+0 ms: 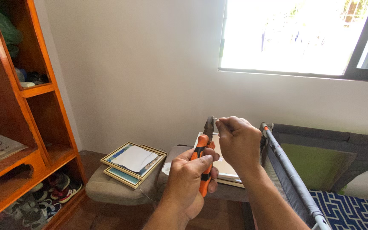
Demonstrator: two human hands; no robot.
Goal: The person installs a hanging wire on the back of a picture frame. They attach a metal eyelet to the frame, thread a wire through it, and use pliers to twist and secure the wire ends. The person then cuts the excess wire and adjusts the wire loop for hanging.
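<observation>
My left hand [188, 179] grips orange-handled pliers [204, 158], held upright with the metal jaws [209, 125] pointing up. My right hand [237, 142] is raised beside the jaws, its fingertips pinched on a thin piece of wire [214, 119] that meets the jaw tips. Both hands are held in front of me, above a grey cushioned seat. A thin wire strand [139, 181] trails down near the frames below.
Stacked gold-edged picture frames [133, 164] lie on the grey cushion [107, 189], another frame behind my hands. An orange wooden shelf [26, 127] with shoes [52, 194] underneath stands left. A grey playpen rail [288, 170] is at right, a bright window [294, 36] above.
</observation>
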